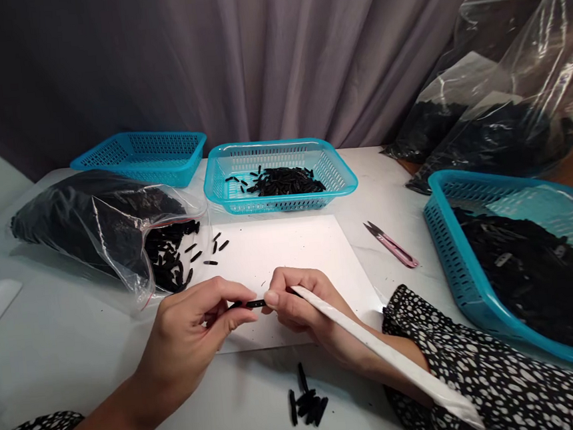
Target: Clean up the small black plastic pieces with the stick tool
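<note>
A small narrow black piece (255, 304) spans the gap between my hands, above a white sheet (313, 239). My left hand (191, 337) pinches its left end between thumb and fingertips. My right hand (307, 307) is closed around a long, thin white-wrapped tool (383, 350), which slants back over the forearm; its tip is hidden. The right thumb and forefinger meet the right end of the black piece. Several similar pieces (310, 403) lie in a small pile on the table in front of me. A few more loose pieces (211, 262) are scattered beyond my left hand.
A clear bag (101, 224) spills black pieces at left. Behind stand two blue baskets, one bare inside (191, 160), the other (283, 203) holding black pieces. Pink-handled thread snips (392, 244) lie right of the sheet. A larger filled blue basket (450, 254) and clear bags (502, 109) are at right.
</note>
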`<state>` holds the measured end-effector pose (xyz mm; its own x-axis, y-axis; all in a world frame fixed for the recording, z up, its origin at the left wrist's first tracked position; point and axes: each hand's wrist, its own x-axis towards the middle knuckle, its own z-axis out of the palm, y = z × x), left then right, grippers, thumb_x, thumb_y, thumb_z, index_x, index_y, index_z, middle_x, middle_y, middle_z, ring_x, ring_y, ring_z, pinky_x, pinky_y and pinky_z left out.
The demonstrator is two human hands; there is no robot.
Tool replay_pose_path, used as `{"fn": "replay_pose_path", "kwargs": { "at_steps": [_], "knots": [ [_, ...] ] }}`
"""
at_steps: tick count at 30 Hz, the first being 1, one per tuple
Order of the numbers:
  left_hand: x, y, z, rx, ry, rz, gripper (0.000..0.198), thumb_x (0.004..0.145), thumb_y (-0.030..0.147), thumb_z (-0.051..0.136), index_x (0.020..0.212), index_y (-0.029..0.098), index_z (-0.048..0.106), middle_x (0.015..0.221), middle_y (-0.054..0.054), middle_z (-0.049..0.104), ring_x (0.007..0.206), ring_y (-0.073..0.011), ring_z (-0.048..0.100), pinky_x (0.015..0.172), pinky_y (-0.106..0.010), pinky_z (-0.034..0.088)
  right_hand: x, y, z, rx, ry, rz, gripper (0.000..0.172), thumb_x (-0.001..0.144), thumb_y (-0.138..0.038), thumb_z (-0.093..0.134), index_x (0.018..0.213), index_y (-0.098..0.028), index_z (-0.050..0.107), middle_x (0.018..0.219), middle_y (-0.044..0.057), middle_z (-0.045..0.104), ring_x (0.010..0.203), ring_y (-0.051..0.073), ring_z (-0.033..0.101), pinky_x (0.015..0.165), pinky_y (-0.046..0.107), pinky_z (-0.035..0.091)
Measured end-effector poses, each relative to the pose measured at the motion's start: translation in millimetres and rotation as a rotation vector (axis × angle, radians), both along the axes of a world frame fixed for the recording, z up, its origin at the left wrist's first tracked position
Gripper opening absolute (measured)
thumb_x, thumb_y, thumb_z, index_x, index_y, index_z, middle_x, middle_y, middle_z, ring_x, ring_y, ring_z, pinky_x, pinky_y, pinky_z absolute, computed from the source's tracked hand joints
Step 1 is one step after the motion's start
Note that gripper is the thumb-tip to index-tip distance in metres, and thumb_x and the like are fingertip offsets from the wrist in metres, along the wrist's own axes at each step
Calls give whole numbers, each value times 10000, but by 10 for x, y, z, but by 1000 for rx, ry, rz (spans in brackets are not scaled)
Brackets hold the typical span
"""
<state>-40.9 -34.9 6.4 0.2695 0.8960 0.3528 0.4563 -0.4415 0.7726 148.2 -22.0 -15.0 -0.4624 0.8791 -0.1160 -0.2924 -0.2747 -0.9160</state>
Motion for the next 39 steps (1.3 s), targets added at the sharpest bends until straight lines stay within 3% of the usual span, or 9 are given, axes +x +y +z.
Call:
{"fn": "replay_pose_path", "kwargs": {
  "at_steps": [4, 7, 14, 18, 21, 25, 31, 34, 39],
  "knots": [
    [35, -11, 2, -150, -88, 55, 82, 797, 172, 754, 732, 211, 725, 615, 40, 661, 446, -64, 472, 405, -180, 367, -2, -6, -47, -33, 64, 30, 318, 831, -401, 705, 649, -189, 554, 484, -108, 318, 461, 72, 177, 454, 249, 136],
    [41, -8, 1, -349, -188, 105, 47, 816, 223, 718, 772, 215, 731, 575, 45, 637, 433, -73, 500, 411, -178, 403, 7, 2, -90, -46, 77, 30, 298, 850, -395, 695, 680, -183, 573, 488, -109, 323, 457, 70, 170, 449, 250, 131],
    [1, 62, -24, -583, -294, 110, 240, 911, 300, 614, 1111, 218, 719, 780, -23, 769, 732, -151, 732, 738, -252, 578, -3, 27, -70, -42, 59, -23, 335, 822, -398, 725, 647, -192, 527, 481, -115, 314, 455, 65, 181, 451, 246, 142],
    [21, 74, -27, -613, -342, 138, 307, 883, 316, 666, 1171, 214, 685, 723, 4, 727, 652, -142, 716, 661, -243, 582, 0, 90, -129, -33, 135, -20, 194, 813, -329, 713, 761, -177, 604, 499, -104, 386, 447, 63, 225, 441, 235, 156],
    [42, 48, -13, -588, -361, 153, 333, 875, 298, 690, 1197, 225, 645, 696, 37, 684, 592, -122, 687, 580, -216, 562, 18, 153, -185, -124, 296, -2, 92, 790, -270, 633, 782, -189, 590, 569, -59, 511, 450, 68, 321, 423, 222, 168],
    [55, 8, -4, -563, -369, 133, 308, 916, 277, 647, 1216, 226, 592, 673, 53, 663, 540, -108, 654, 526, -204, 539, 26, 184, -187, -164, 320, -2, 101, 778, -292, 601, 771, -191, 594, 688, 1, 629, 459, 78, 370, 388, 221, 151],
    [66, 3, -26, -599, -401, 70, 334, 945, 308, 612, 1262, 241, 534, 720, 52, 655, 542, -116, 661, 486, -209, 528, -9, 145, -186, 101, -39, -29, 225, 848, -354, 716, 1001, -190, 734, 575, -70, 474, 494, 89, 340, 484, 248, 263],
    [71, -12, -27, -598, -400, 57, 325, 942, 316, 619, 1246, 241, 530, 714, 55, 647, 537, -112, 655, 489, -209, 525, -10, 143, -187, 251, -130, -50, 181, 862, -322, 703, 974, -193, 761, 630, -48, 512, 552, 106, 394, 556, 274, 332],
    [75, -34, -12, -586, -383, 45, 284, 958, 296, 594, 1229, 251, 522, 705, 63, 639, 541, -108, 651, 488, -201, 516, 5, 143, -161, 341, -179, -97, 163, 862, -274, 686, 983, -206, 770, 626, -43, 532, 574, 120, 431, 593, 288, 366]
  ]
}}
